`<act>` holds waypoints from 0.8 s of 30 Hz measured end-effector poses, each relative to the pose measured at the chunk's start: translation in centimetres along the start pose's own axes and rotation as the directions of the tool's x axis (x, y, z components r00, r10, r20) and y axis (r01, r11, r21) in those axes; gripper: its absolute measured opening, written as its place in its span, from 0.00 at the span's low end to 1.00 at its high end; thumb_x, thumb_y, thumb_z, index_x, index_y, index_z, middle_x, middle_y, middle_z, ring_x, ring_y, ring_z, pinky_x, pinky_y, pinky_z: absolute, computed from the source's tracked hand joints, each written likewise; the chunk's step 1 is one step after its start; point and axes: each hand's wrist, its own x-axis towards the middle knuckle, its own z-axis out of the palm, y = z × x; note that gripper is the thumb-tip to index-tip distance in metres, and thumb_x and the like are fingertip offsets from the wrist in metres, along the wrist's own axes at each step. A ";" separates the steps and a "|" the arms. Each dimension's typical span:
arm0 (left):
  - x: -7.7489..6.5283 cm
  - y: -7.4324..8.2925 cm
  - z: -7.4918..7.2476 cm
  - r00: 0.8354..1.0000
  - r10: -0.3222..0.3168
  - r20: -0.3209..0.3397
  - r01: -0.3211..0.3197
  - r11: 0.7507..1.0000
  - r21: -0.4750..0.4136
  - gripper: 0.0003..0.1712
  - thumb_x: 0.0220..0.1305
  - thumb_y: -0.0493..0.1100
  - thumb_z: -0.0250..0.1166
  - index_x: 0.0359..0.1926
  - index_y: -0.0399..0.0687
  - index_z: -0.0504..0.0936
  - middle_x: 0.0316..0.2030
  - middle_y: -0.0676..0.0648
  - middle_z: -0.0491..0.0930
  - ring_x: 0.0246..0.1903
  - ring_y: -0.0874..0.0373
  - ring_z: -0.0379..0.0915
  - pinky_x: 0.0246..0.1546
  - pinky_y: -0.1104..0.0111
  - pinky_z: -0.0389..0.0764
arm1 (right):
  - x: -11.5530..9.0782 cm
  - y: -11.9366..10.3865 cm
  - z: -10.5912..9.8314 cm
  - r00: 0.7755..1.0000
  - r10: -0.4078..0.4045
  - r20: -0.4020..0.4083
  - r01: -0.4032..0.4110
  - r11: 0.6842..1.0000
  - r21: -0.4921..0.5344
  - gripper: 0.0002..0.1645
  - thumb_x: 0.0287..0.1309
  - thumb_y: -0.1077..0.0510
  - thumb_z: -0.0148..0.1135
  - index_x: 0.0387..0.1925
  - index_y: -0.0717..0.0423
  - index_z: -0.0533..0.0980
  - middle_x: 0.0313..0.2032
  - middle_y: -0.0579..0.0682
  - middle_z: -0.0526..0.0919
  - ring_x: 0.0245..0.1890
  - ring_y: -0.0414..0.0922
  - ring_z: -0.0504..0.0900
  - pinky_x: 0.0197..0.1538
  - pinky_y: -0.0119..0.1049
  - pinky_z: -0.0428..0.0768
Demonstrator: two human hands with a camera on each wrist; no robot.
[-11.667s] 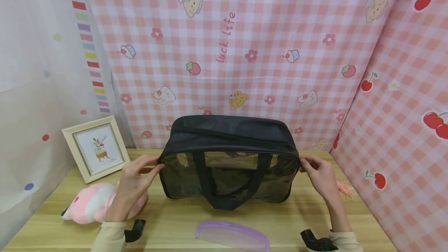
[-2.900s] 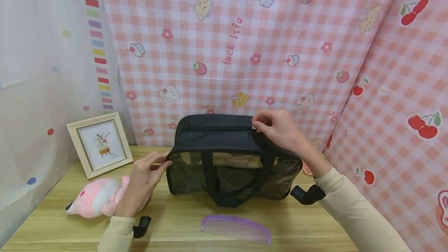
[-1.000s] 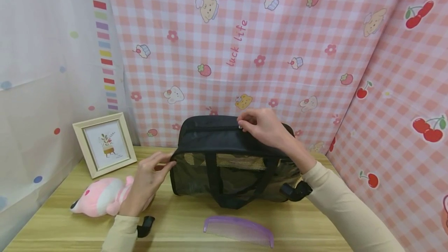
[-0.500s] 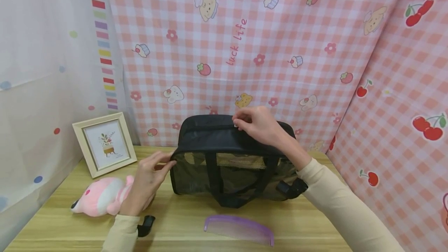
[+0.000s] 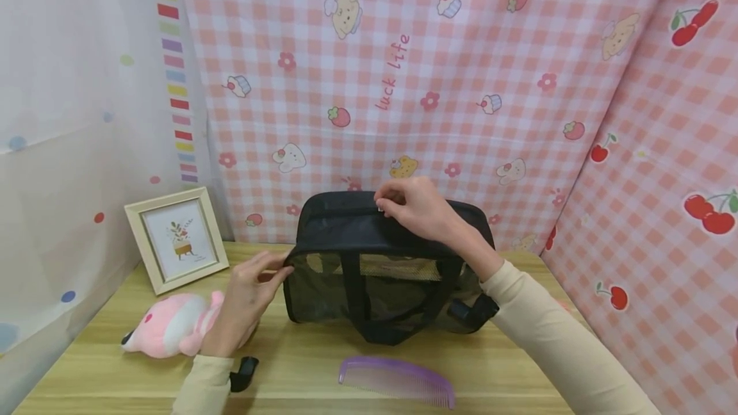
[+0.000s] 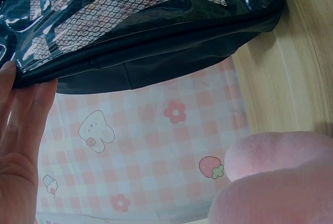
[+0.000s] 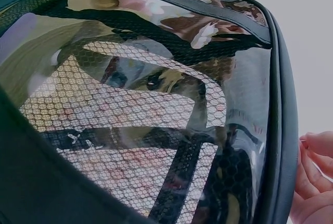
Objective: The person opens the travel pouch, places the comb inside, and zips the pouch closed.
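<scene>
A black bag [image 5: 334,232] with a see-through front and a strap handle [image 5: 353,287] stands upright on the table. My left hand [image 5: 249,293] pinches its upper left front corner between thumb and fingers; the left wrist view shows the same grip at the bag's edge. Across the bag's top, my right hand [image 5: 421,210] pinches the small zipper pull [image 5: 380,209], now near the middle of the zipper. Black mesh [image 7: 104,104] shows through the clear panel in the right wrist view, where both hands appear at the bag's edges. Whatever the bag holds is mostly hidden.
A purple comb [image 5: 398,380] lies in front of the bag on the wooden table [image 5: 300,396]. To the left are a pink plush toy [image 5: 173,325], partly behind my left forearm, and a cream picture frame [image 5: 179,239]. A checked pink cloth [image 5: 369,139] hangs behind.
My right hand has left the bag's upper right corner for the zipper pull and drawn it leftward along the top, further over the last second. My left hand keeps its corner grip.
</scene>
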 end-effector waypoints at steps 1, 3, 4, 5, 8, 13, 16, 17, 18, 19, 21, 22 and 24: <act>-0.1 -0.3 0.0 1.000 -0.002 0.003 0.003 1.000 -0.005 0.16 0.46 0.22 0.71 0.37 0.39 0.85 0.31 0.46 0.83 0.31 0.53 0.80 0.28 0.72 0.83 | 0.0 0.0 0.0 1.000 0.000 -0.001 0.000 1.000 -0.002 0.07 0.64 0.62 0.59 0.38 0.62 0.81 0.29 0.51 0.84 0.26 0.42 0.82 0.31 0.33 0.81; 0.2 0.4 -0.2 1.000 -0.001 0.007 0.001 1.000 -0.007 0.15 0.47 0.22 0.70 0.37 0.37 0.85 0.31 0.45 0.83 0.31 0.52 0.80 0.28 0.72 0.83 | 0.1 0.0 0.1 1.000 -0.003 -0.003 0.003 1.000 -0.004 0.07 0.63 0.62 0.60 0.37 0.62 0.81 0.29 0.50 0.84 0.26 0.42 0.81 0.31 0.33 0.80; 0.3 0.8 -0.3 1.000 0.002 0.004 -0.002 1.000 -0.006 0.15 0.47 0.22 0.70 0.37 0.37 0.85 0.31 0.45 0.83 0.31 0.52 0.80 0.28 0.72 0.83 | 0.2 0.0 0.2 1.000 -0.005 -0.006 0.005 1.000 -0.008 0.07 0.63 0.62 0.60 0.37 0.61 0.81 0.29 0.50 0.84 0.26 0.41 0.81 0.31 0.33 0.80; 0.5 1.2 -0.4 1.000 0.006 0.001 -0.006 1.000 -0.002 0.15 0.46 0.21 0.70 0.36 0.36 0.85 0.31 0.44 0.83 0.31 0.52 0.80 0.28 0.73 0.83 | 0.2 -0.1 0.2 1.000 -0.006 -0.008 0.006 1.000 -0.014 0.06 0.63 0.62 0.60 0.37 0.61 0.81 0.29 0.50 0.84 0.26 0.41 0.81 0.31 0.32 0.80; 1.0 2.7 -0.7 1.000 0.015 -0.004 -0.015 1.000 0.002 0.15 0.44 0.19 0.69 0.35 0.34 0.84 0.29 0.43 0.82 0.29 0.50 0.80 0.27 0.72 0.83 | 0.4 -0.3 0.5 1.000 -0.009 -0.007 0.009 1.000 -0.016 0.06 0.63 0.62 0.60 0.37 0.61 0.81 0.29 0.50 0.84 0.26 0.40 0.82 0.31 0.32 0.81; 0.6 1.9 -0.5 1.000 0.008 0.000 -0.008 1.000 -0.003 0.16 0.44 0.19 0.69 0.35 0.34 0.84 0.28 0.43 0.82 0.29 0.50 0.80 0.25 0.68 0.84 | 0.6 -0.6 0.8 1.000 0.003 0.011 -0.003 1.000 -0.013 0.07 0.64 0.61 0.59 0.38 0.61 0.81 0.31 0.51 0.84 0.27 0.39 0.82 0.32 0.31 0.81; 0.1 0.6 -0.1 1.000 -0.004 0.003 0.004 1.000 -0.006 0.16 0.45 0.21 0.70 0.36 0.38 0.85 0.30 0.46 0.82 0.30 0.52 0.80 0.26 0.69 0.84 | 0.7 -0.8 0.8 1.000 0.008 0.017 -0.007 1.000 -0.018 0.07 0.64 0.61 0.59 0.38 0.61 0.81 0.32 0.51 0.84 0.27 0.39 0.81 0.33 0.31 0.81; 0.0 0.2 -0.1 1.000 -0.008 0.003 0.008 1.000 -0.006 0.16 0.46 0.22 0.70 0.37 0.39 0.85 0.30 0.47 0.82 0.31 0.53 0.80 0.26 0.69 0.84 | 0.8 -0.7 0.8 1.000 0.007 0.020 -0.007 1.000 -0.016 0.07 0.64 0.62 0.59 0.38 0.61 0.81 0.32 0.50 0.84 0.27 0.39 0.81 0.33 0.31 0.81; -0.1 -0.1 0.0 1.000 -0.015 0.006 0.015 1.000 -0.007 0.16 0.47 0.23 0.71 0.37 0.41 0.86 0.31 0.48 0.83 0.31 0.54 0.80 0.27 0.70 0.83 | 0.8 -0.8 0.9 1.000 0.005 0.022 -0.004 1.000 -0.015 0.07 0.64 0.62 0.59 0.38 0.61 0.81 0.32 0.50 0.84 0.27 0.39 0.81 0.33 0.31 0.81; -0.2 -0.4 0.0 1.000 -0.022 0.009 0.022 1.000 -0.009 0.16 0.48 0.24 0.71 0.38 0.42 0.86 0.31 0.49 0.83 0.32 0.55 0.80 0.27 0.71 0.83 | 0.9 -0.8 0.9 1.000 0.002 0.024 -0.001 1.000 -0.014 0.07 0.64 0.62 0.59 0.39 0.61 0.81 0.32 0.50 0.84 0.27 0.39 0.81 0.32 0.31 0.81; -0.3 -0.7 0.0 1.000 -0.028 0.014 0.028 1.000 -0.014 0.16 0.49 0.25 0.71 0.39 0.44 0.86 0.32 0.51 0.83 0.32 0.57 0.80 0.28 0.72 0.83 | 1.0 -0.9 1.0 1.000 -0.005 0.030 0.005 1.000 -0.005 0.07 0.64 0.62 0.58 0.39 0.61 0.81 0.32 0.51 0.84 0.27 0.39 0.81 0.31 0.31 0.81; -0.3 -0.7 0.0 1.000 -0.027 0.016 0.028 0.999 -0.016 0.16 0.50 0.26 0.71 0.40 0.44 0.86 0.32 0.51 0.83 0.33 0.58 0.80 0.28 0.72 0.83 | 1.1 -0.9 1.1 0.999 -0.009 0.033 0.009 1.000 0.001 0.07 0.64 0.62 0.58 0.39 0.62 0.81 0.31 0.51 0.84 0.27 0.39 0.81 0.31 0.31 0.81; -0.3 -0.7 0.0 0.999 -0.034 0.022 0.035 0.999 -0.024 0.16 0.51 0.27 0.70 0.40 0.45 0.86 0.33 0.52 0.83 0.33 0.59 0.80 0.29 0.72 0.83 | 1.2 -1.0 1.2 0.999 -0.014 0.037 0.014 1.000 0.005 0.08 0.65 0.62 0.58 0.39 0.62 0.80 0.31 0.51 0.84 0.27 0.39 0.81 0.31 0.30 0.80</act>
